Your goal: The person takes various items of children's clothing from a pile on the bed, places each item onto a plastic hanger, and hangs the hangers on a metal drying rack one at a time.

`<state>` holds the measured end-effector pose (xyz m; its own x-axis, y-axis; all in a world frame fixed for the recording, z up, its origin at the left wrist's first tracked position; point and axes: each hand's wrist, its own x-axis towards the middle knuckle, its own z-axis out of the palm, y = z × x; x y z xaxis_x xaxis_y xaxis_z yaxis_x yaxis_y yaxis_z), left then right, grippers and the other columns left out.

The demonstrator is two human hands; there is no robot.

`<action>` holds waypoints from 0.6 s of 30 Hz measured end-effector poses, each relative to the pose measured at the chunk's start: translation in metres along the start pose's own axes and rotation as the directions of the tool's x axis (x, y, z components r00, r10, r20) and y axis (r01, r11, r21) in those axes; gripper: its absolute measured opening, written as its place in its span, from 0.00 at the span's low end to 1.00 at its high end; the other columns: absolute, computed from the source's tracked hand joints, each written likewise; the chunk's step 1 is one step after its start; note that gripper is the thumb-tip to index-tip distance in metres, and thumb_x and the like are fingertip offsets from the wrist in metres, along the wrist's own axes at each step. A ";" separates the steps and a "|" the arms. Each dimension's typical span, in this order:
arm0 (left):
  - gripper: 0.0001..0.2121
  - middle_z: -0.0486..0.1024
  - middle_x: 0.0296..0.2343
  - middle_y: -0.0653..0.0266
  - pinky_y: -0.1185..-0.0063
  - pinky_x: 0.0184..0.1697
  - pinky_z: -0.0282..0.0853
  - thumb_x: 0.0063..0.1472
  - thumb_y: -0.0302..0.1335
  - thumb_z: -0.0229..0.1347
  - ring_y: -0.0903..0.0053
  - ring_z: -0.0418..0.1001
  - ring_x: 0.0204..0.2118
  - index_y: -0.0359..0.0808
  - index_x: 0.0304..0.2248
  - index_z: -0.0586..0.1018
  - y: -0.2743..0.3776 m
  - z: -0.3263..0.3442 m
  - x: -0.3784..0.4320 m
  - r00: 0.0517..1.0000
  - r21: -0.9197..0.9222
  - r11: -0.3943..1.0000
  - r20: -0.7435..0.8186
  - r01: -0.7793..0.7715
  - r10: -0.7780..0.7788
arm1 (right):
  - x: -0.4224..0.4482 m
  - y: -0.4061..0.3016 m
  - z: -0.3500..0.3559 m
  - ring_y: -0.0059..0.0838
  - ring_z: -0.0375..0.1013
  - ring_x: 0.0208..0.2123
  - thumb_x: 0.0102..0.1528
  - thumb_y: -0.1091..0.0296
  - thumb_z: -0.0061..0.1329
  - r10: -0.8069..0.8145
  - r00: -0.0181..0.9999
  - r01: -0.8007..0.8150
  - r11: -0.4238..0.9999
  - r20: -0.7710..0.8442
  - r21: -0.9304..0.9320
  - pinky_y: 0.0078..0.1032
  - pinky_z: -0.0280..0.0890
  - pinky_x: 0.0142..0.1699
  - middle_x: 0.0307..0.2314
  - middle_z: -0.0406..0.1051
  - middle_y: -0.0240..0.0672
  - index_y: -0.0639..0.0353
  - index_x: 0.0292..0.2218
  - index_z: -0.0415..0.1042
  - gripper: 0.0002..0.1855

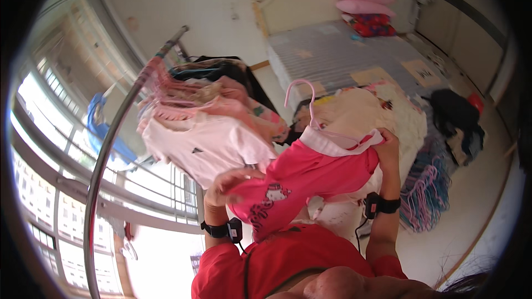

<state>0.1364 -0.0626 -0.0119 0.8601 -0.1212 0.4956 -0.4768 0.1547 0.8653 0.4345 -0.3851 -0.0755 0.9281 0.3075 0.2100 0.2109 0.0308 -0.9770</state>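
Note:
A pair of bright pink shorts point(303, 174) with a white waistband and a dark cartoon print is spread out before my chest. My right hand point(386, 145) grips the right end of the waistband. On the left, my left hand point(230, 187) touches the outer edge of the printed leg; blur hides whether the fingers pinch the cloth. The hook of a pink hanger point(312, 101) rises above the waistband, its lower part partly hidden inside. Just beyond my left hand, a pale pink T-shirt point(208, 137) hangs at the near end of a row of clothes.
A metal clothes rail point(120, 128) curves along the left, beside barred windows point(45, 199). Light-coloured clothes point(357, 112) are heaped on the bed point(324, 50). Several empty hangers point(428, 195) hang over its right side, near a black bag point(453, 110). Pink pillows point(363, 0) are stacked by the headboard.

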 end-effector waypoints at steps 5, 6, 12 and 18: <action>0.06 0.76 0.36 0.59 0.83 0.42 0.69 0.58 0.16 0.51 0.78 0.74 0.37 0.31 0.35 0.75 0.038 -0.038 -0.055 0.518 0.312 0.939 -0.784 -0.148 0.342 | -0.028 -0.084 0.057 0.19 0.68 0.40 0.39 0.86 0.55 -0.145 0.844 0.122 0.989 0.516 0.077 0.18 0.63 0.47 0.36 0.70 0.29 0.63 0.41 0.71 0.23; 0.05 0.76 0.35 0.60 0.84 0.42 0.68 0.58 0.16 0.51 0.80 0.74 0.36 0.32 0.34 0.75 0.045 -0.045 -0.062 0.364 0.402 0.907 -0.832 -0.123 0.418 | -0.038 -0.098 0.073 0.20 0.69 0.41 0.41 0.85 0.55 -0.139 0.813 0.085 0.989 0.566 0.121 0.18 0.62 0.48 0.36 0.71 0.30 0.64 0.41 0.71 0.22; 0.16 0.74 0.39 0.61 0.83 0.43 0.69 0.66 0.29 0.48 0.83 0.72 0.37 0.34 0.51 0.64 0.062 -0.043 -0.077 -0.059 0.504 0.851 -0.863 -0.150 0.501 | -0.069 -0.159 0.151 0.19 0.73 0.33 0.45 0.83 0.51 -0.415 0.751 0.323 0.909 0.513 0.263 0.18 0.66 0.40 0.30 0.75 0.35 0.66 0.39 0.73 0.16; 0.37 0.63 0.50 0.60 0.79 0.54 0.57 0.61 0.22 0.51 0.77 0.62 0.52 0.40 0.63 0.42 0.032 -0.055 -0.082 0.192 0.567 0.822 -0.813 0.050 0.550 | -0.059 -0.179 0.213 0.18 0.73 0.29 0.46 0.83 0.51 -0.595 0.730 0.514 0.802 0.337 0.304 0.16 0.65 0.35 0.26 0.75 0.36 0.65 0.37 0.73 0.14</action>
<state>0.0607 0.0066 -0.0290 0.0505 0.8591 0.5093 -0.4519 -0.4351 0.7788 0.2770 -0.2059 0.0794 0.4481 0.5268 0.7223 0.5528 0.4718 -0.6869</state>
